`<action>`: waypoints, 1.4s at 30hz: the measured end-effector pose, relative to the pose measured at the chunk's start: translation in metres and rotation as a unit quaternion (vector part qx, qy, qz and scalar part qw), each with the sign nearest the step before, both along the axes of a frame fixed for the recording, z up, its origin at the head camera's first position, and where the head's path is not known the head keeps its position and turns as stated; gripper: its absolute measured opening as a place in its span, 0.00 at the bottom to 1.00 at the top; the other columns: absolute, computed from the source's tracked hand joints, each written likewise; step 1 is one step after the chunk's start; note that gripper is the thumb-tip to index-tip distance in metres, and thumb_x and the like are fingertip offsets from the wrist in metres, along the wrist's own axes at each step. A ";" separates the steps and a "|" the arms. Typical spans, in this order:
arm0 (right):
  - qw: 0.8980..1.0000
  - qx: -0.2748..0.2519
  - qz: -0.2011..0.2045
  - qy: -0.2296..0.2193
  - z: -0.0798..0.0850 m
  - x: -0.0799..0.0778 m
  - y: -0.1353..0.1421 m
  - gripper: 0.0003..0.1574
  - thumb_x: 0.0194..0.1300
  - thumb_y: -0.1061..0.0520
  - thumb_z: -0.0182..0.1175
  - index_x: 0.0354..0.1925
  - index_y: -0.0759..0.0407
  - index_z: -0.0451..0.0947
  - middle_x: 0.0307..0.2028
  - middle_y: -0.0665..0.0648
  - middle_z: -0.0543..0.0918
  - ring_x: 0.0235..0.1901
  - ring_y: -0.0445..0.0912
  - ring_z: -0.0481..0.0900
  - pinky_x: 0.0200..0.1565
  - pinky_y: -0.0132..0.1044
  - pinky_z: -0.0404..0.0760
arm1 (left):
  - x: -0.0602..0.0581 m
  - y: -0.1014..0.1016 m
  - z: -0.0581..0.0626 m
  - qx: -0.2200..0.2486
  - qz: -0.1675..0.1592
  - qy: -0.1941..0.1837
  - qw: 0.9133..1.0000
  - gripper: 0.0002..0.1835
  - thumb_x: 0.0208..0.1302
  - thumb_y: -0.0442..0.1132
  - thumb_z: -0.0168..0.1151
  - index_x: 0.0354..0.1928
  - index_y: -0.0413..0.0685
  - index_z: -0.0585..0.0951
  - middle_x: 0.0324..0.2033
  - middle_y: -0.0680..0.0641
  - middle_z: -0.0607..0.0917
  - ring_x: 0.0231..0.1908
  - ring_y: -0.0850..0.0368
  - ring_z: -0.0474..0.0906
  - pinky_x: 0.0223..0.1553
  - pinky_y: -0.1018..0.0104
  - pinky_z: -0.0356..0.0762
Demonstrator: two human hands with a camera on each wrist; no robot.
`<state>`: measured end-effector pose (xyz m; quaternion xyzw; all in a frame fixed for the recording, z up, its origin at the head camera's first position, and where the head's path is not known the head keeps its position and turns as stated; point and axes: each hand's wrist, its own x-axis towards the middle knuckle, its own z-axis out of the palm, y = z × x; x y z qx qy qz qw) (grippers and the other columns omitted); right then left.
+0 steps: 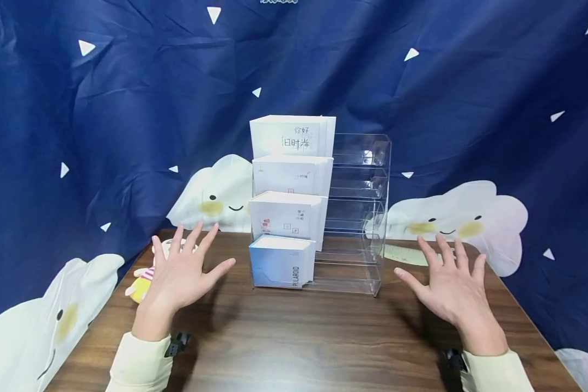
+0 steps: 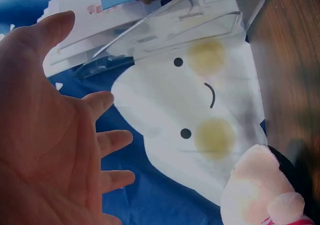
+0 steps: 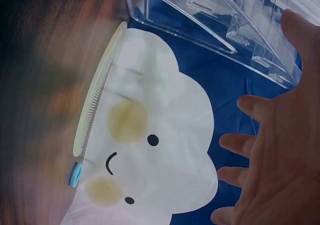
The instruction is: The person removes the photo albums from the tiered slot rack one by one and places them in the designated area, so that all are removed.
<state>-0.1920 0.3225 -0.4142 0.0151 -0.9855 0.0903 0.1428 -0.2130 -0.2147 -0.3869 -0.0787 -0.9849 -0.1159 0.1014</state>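
Note:
My left hand (image 1: 183, 277) hovers over the left side of the table, fingers spread, holding nothing. Behind it, partly covered, lies a plush toy (image 1: 141, 286) with a yellow and pink-striped body; its pale head shows in the left wrist view. On the right, my right hand (image 1: 453, 288) is likewise spread and holds nothing. A pale green comb (image 1: 404, 255) lies just beyond its fingers. Between the hands stands a clear acrylic tiered rack (image 1: 353, 272). Its left half bears stacked white boxes or thick books (image 1: 284, 215) on the upper tiers and a blue-and-white POLAROID one (image 1: 279, 264) at the bottom.
A brown wood-grain table (image 1: 294, 337) carries everything. Close behind hangs a dark blue curtain (image 1: 176, 81) with white triangles and smiling clouds. In the right wrist view, a small light-blue item (image 3: 76, 175) lies near the comb's end. The rack's right half shows bare tiers.

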 end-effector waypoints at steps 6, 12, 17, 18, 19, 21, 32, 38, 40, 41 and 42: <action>1.000 0.008 0.018 0.015 0.003 -0.002 -0.015 0.67 0.71 0.14 0.59 0.88 0.53 0.59 0.86 0.75 0.56 0.85 0.81 0.46 0.76 0.91 0.33 | -0.004 0.007 -0.010 0.001 -0.022 0.010 1.000 0.51 0.74 0.77 0.58 0.89 0.60 0.63 0.89 0.38 0.62 0.88 0.23 0.50 0.79 0.09 0.33; 0.997 0.003 0.056 0.056 0.013 0.000 -0.045 0.66 0.66 0.20 0.70 0.86 0.51 0.63 0.84 0.73 0.62 0.82 0.78 0.54 0.77 0.87 0.48 | -0.019 0.019 -0.032 0.042 -0.058 0.041 0.997 0.47 0.71 0.64 0.73 0.86 0.55 0.70 0.82 0.36 0.73 0.82 0.26 0.66 0.81 0.15 0.55; 0.992 -0.013 0.089 0.086 0.021 0.003 -0.069 0.60 0.67 0.28 0.74 0.85 0.51 0.67 0.80 0.72 0.69 0.76 0.76 0.66 0.68 0.81 0.68 | -0.029 0.028 -0.051 0.104 -0.075 0.046 0.991 0.41 0.73 0.58 0.75 0.81 0.48 0.76 0.74 0.36 0.82 0.74 0.32 0.78 0.75 0.31 0.77; 0.991 -0.023 0.097 0.089 0.022 0.002 -0.073 0.58 0.68 0.30 0.75 0.84 0.52 0.67 0.79 0.72 0.70 0.75 0.75 0.67 0.67 0.80 0.71 | -0.030 0.029 -0.054 0.118 -0.075 0.042 0.989 0.40 0.73 0.57 0.75 0.80 0.47 0.77 0.72 0.36 0.83 0.73 0.33 0.79 0.74 0.33 0.79; 0.989 -0.035 0.108 0.091 0.024 0.002 -0.078 0.57 0.69 0.32 0.75 0.84 0.53 0.69 0.78 0.71 0.72 0.74 0.75 0.69 0.66 0.79 0.73 | -0.031 0.030 -0.056 0.131 -0.076 0.037 0.988 0.39 0.73 0.56 0.75 0.79 0.46 0.78 0.71 0.37 0.84 0.72 0.34 0.80 0.73 0.34 0.80; 0.986 -0.063 0.128 0.092 0.027 -0.002 -0.088 0.53 0.71 0.35 0.76 0.83 0.55 0.70 0.76 0.71 0.74 0.74 0.73 0.72 0.68 0.76 0.75 | -0.033 0.032 -0.060 0.155 -0.077 0.026 0.985 0.37 0.74 0.55 0.75 0.77 0.45 0.79 0.69 0.38 0.86 0.71 0.36 0.82 0.72 0.36 0.81; 0.958 -0.219 0.169 0.077 0.026 -0.034 -0.146 0.36 0.71 0.45 0.79 0.70 0.58 0.84 0.62 0.61 0.91 0.65 0.62 0.88 0.67 0.63 0.84 | -0.042 0.049 -0.075 0.278 -0.052 -0.049 0.958 0.35 0.68 0.51 0.81 0.71 0.41 0.82 0.62 0.40 0.91 0.58 0.45 0.92 0.64 0.44 0.89; 0.919 -0.361 0.157 0.020 0.021 -0.049 -0.171 0.30 0.68 0.50 0.82 0.64 0.57 0.88 0.57 0.58 0.93 0.58 0.57 0.91 0.64 0.56 0.89 | -0.046 0.052 -0.081 0.311 -0.047 -0.051 0.948 0.36 0.66 0.48 0.84 0.71 0.41 0.83 0.58 0.40 0.93 0.54 0.47 0.94 0.61 0.47 0.92; 0.905 -0.397 0.154 0.008 0.017 -0.052 -0.176 0.28 0.68 0.52 0.82 0.63 0.57 0.88 0.56 0.59 0.93 0.56 0.57 0.91 0.63 0.54 0.91 | -0.046 0.053 -0.082 0.314 -0.046 -0.055 0.947 0.35 0.65 0.47 0.84 0.70 0.42 0.84 0.57 0.41 0.94 0.53 0.48 0.94 0.60 0.48 0.92; 0.899 -0.409 0.153 0.005 0.015 -0.053 -0.178 0.28 0.68 0.52 0.82 0.62 0.57 0.88 0.55 0.60 0.93 0.56 0.56 0.91 0.62 0.53 0.91 | -0.045 0.054 -0.082 0.315 -0.044 -0.057 0.946 0.34 0.65 0.47 0.84 0.70 0.42 0.84 0.56 0.42 0.94 0.52 0.49 0.94 0.60 0.49 0.92; 0.894 -0.421 0.153 0.002 0.014 -0.054 -0.180 0.27 0.67 0.53 0.82 0.62 0.57 0.88 0.55 0.61 0.93 0.55 0.56 0.91 0.62 0.51 0.91 | -0.045 0.054 -0.082 0.314 -0.043 -0.060 0.947 0.34 0.65 0.47 0.84 0.69 0.43 0.85 0.55 0.42 0.94 0.52 0.49 0.93 0.59 0.49 0.92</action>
